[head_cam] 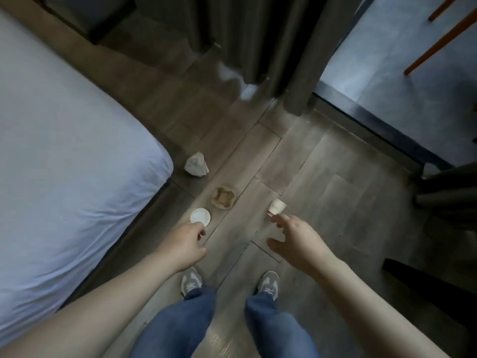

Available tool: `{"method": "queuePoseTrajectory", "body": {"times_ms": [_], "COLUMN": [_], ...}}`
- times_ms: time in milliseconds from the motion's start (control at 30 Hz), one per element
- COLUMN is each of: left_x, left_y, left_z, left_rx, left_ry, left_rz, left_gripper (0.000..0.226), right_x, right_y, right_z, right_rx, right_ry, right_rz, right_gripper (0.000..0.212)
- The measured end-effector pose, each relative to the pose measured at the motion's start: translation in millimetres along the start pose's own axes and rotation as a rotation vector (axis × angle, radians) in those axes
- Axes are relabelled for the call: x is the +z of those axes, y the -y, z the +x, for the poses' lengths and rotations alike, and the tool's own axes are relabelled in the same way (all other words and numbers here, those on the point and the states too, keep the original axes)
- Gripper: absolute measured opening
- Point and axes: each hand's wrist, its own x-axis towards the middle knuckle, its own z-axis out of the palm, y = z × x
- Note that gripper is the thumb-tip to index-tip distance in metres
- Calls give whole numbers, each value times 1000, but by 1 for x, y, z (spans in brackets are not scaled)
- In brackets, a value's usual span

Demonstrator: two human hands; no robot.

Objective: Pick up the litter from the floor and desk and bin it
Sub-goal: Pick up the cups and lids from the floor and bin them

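Barely started: right hand (296,239) is reaching, fingers spread, for the tipped cup (276,207) at 1 o'clock. Left hand (184,244) is curling by the white cup (200,217) at 11, can't tell if it's gripping. Brown wad (223,198) and tissue (196,165) are sitting unpicked on the floor around 12.

The grey wood-plank floor (322,177) carries a crumpled brown paper tray (223,197). Far-left of the tray: crumpled white paper wad (196,165). Near-left: round white lid or cup (200,217). Right: tipped white paper cup (276,207).

Two paper cups (200,217) (276,207), one brown wrapper (223,198), one white paper wad (196,164).
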Motion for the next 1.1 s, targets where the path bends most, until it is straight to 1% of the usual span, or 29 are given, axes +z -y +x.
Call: {"method": "queuePoseTrajectory", "body": {"times_ms": [200,400,500,633,733,833,867,967,1000,1033,1100], "left_x": [81,153,182,227,259,274,276,280,280,280,282], "left_y": [51,135,174,229,256,265,264,261,259,259,261], "left_z": [115,210,253,306,328,329,326,325,325,326,330], "left_rx": [-60,-128,-119,-62,-45,-10,-4,-9,-21,-23,-12], "left_ry": [-48,-62,-77,-108,-151,-192,-189,-197,-200,-209,-221], "left_rz": [-14,33,74,164,155,170,187,259,279,294,340], "left_gripper": [37,43,47,50,53,67,65,47,44,47,62], "right_x": [85,181,226,276,304,317,317,318,317,317,318], "right_y": [-44,-81,-89,-86,-89,-100,-103,-112,-114,-116,-121], "right_z": [121,223,269,318,339,345,341,328,324,323,324], "right_rx": [-122,-233,-320,-488,-560,-575,-564,-549,-545,-547,-554], "right_ry": [4,46,72,46,50,63,79,97,104,107,104], "right_rz": [-99,-191,-299,-414,-478,-501,-488,-450,-439,-428,-427], "right_gripper": [52,53,51,50,49,51,52,53,53,53,53]}}
